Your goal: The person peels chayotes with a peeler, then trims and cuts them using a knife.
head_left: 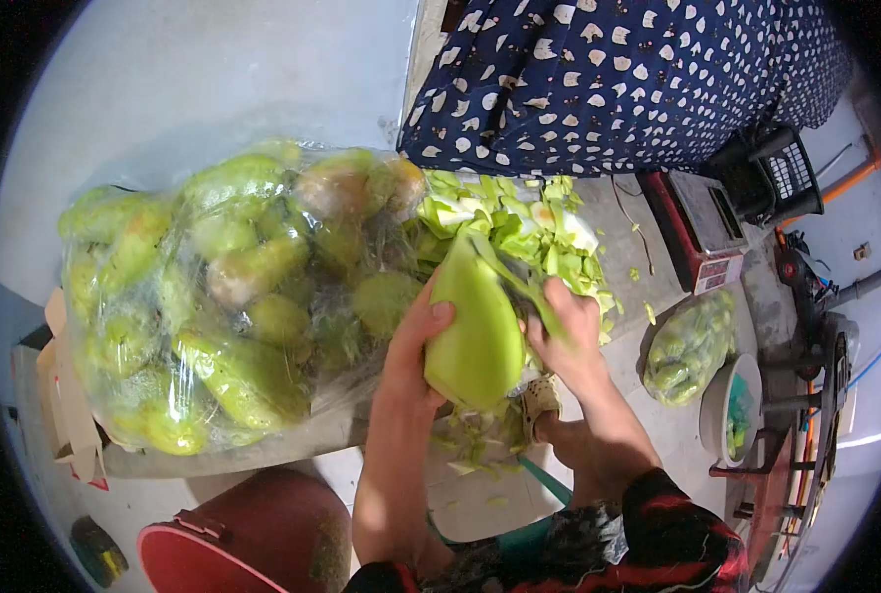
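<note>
My left hand (418, 341) grips the near left side of a large pear-shaped green fruit (475, 341), which looks like a green papaya. Its skin is pared away over the side facing me, leaving a smooth pale-green surface. At the fruit's right side, my right hand (569, 331) is closed. A long strip of green peel (520, 282) hangs between the fruit and these fingers. Something dark shows beside the strip, but peel and fingers hide most of any tool. Behind the fruit lies a heap of green and whitish peelings (515, 212).
To the left, a big clear plastic bag (243, 296) of similar fruits covers much of the table. Beyond the peelings are patterned dark-blue cloth (618, 79) and a red weighing scale (693, 232). A filled bag (691, 351), a basin (727, 410) and a red bucket (248, 534) stand lower.
</note>
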Motion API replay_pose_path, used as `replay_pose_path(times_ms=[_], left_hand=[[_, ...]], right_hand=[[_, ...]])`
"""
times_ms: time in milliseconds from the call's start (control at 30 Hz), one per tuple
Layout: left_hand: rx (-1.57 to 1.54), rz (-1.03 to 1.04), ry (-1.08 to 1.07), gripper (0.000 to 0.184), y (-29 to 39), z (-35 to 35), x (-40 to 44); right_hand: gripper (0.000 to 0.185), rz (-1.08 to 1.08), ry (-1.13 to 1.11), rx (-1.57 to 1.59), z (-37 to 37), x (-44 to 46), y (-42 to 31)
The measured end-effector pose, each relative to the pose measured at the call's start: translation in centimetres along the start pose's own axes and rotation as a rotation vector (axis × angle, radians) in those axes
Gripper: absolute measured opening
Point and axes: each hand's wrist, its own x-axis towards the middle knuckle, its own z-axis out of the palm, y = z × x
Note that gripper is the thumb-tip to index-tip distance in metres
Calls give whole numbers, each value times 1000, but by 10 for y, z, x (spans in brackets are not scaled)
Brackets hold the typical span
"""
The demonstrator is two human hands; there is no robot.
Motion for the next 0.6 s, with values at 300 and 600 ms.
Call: replay_pose_path(times_ms=[300, 600], left_hand=[[-286, 57, 234, 58, -14, -21, 17], [-286, 141, 359, 51, -10, -9, 17]], right_hand=[[18, 223, 21, -150, -6, 10, 18], [35, -490, 151, 224, -14, 5, -14]])
